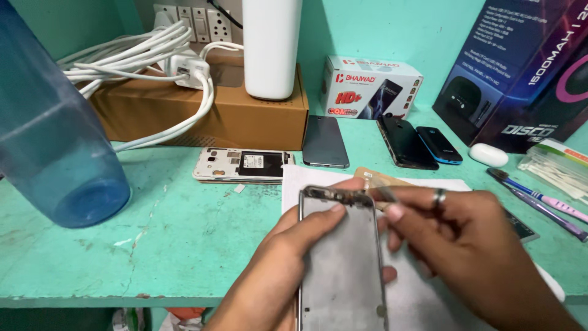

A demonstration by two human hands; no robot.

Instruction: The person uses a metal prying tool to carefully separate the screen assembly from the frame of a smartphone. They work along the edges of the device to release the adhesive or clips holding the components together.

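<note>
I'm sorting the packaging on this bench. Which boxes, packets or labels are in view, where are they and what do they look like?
Brown cardboard box: back left, plain, under white cables.
Small white box: back centre against the wall, red markings, phone picture.
Large dark box: back right, leaning, navy and purple, speaker picture.
Clear packet: right edge, flat, holding pale strips, green-striped label.

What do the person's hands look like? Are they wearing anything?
Both hands are bare, with no gloves and no sleeves showing on the forearms. The right hand wears a silver-coloured ring on one finger. The left hand shows no ring, watch or band. The fingernails are short and plain, without polish.
</note>
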